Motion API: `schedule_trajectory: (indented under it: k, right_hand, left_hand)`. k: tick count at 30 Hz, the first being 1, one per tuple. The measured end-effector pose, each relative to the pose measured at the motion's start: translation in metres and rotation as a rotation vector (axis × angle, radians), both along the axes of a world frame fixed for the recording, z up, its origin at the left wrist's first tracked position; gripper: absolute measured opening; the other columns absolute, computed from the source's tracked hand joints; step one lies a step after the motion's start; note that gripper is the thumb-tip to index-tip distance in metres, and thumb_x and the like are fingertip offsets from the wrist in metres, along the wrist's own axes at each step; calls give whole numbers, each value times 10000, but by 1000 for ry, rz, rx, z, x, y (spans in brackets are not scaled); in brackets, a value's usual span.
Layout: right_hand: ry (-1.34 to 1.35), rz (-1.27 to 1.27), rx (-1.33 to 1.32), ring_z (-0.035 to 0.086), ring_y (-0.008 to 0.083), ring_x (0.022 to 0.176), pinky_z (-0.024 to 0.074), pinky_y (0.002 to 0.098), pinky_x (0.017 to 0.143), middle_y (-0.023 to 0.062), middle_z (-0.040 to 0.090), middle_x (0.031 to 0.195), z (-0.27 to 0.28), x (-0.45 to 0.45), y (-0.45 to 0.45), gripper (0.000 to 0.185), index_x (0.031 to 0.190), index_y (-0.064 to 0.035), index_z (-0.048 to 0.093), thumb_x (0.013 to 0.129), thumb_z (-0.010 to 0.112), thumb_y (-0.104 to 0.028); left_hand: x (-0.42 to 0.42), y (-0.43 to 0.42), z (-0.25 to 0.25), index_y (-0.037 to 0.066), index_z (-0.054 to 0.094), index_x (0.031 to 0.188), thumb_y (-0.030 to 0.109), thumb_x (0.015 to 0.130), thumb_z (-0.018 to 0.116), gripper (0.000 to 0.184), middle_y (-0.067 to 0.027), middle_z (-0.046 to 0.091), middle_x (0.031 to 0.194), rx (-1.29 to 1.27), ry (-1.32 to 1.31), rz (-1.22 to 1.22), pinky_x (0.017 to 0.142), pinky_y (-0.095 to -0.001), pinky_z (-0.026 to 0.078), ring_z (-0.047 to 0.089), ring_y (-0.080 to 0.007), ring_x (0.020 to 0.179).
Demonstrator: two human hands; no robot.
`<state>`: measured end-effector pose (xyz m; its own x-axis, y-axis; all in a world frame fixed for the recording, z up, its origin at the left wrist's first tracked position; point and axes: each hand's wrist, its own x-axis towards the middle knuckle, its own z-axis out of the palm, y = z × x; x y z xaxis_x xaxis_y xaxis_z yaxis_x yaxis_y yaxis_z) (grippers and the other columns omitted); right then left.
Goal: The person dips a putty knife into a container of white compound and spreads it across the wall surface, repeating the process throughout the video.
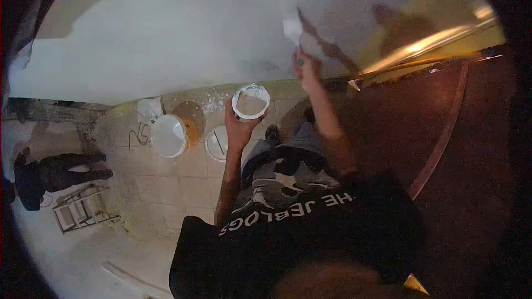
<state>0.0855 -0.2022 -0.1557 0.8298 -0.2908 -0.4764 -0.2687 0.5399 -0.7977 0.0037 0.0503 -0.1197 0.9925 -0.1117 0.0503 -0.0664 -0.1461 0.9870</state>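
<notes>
Fingers of your right hand (308,70) grasp the handle of a scraper (292,29); those of your left hand (239,130) clasp a white tub (249,116), thumb at its nine o'clock side, fingertips at its five. Twelve is taken as the top of your view. The scraper lies at one o'clock from the tub, long axis running nearly six to twelve, flat blade toward twelve (motion blur softens its outline). You hold that blade before a pale wall (166,39); whether it touches cannot be determined. The tub's open mouth faces your head, its rim smeared white.

Wall surface spreads broadly from the blade between nine and eleven o'clock, its lower edge meeting the tiled floor (188,191). At three o'clock from the blade runs a brightly lit strip (421,47). A white bucket (165,142) stands at eight o'clock from the tub, well apart from it. Your right forearm extends toward eleven o'clock; your left reaches nearly toward twelve.
</notes>
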Motion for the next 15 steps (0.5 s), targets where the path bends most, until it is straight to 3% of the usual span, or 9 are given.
schedule_trajectory:
  k: [3,5,7,8,10,12,15]
  right_hand:
    - [403,-109,-68,402,111,495,316,271,423,-12,486,672,-74,-12,11,220,965,-98,608,954,542,-308]
    - [284,-214,-125,409,110,504,319,276,429,-13,482,670,-106,3,-2,222,962,-95,609,958,534,-303]
    - [148,-282,-209,426,102,526,310,276,431,-8,498,694,-109,31,-33,223,974,-83,611,962,532,-291]
    - [130,-241,-232,434,94,539,298,270,427,-3,518,720,-95,46,-47,223,988,-74,612,962,538,-283]
    - [-2,-49,-248,436,80,534,283,250,420,0,545,716,59,30,-51,228,1003,-59,618,958,550,-272]
    - [-201,-86,-29,418,69,502,279,226,415,-19,531,656,89,18,-56,242,994,-54,628,953,559,-281]
    - [-193,-239,-198,368,67,458,275,219,416,-37,458,587,135,-25,-12,266,955,-37,640,948,569,-293]
  left_hand:
    - [-5,2,1,16,452,1261,113,643,869,753,-144,563,1201,-91,15,20,933,-407,490,571,-264,1128]
    - [-4,5,-3,18,444,1272,128,638,871,773,-149,555,1213,85,1,59,940,-414,486,565,-276,1140]
    - [-2,5,-8,18,442,1274,133,639,871,776,-150,550,1220,89,41,87,946,-419,485,562,-279,1145]
    - [-7,6,-13,19,440,1277,138,640,871,779,-151,545,1226,96,83,100,951,-424,483,558,-282,1149]
    - [-3,3,-21,18,440,1276,151,640,874,781,-152,541,1231,64,92,117,954,-426,483,557,-283,1150]
    - [-8,6,-29,17,438,1281,188,643,878,794,-154,536,1236,90,86,123,955,-430,483,562,-289,1142]
    - [-7,9,-19,17,434,1291,191,631,884,818,-152,547,1225,-12,3,125,953,-424,484,569,-288,1130]
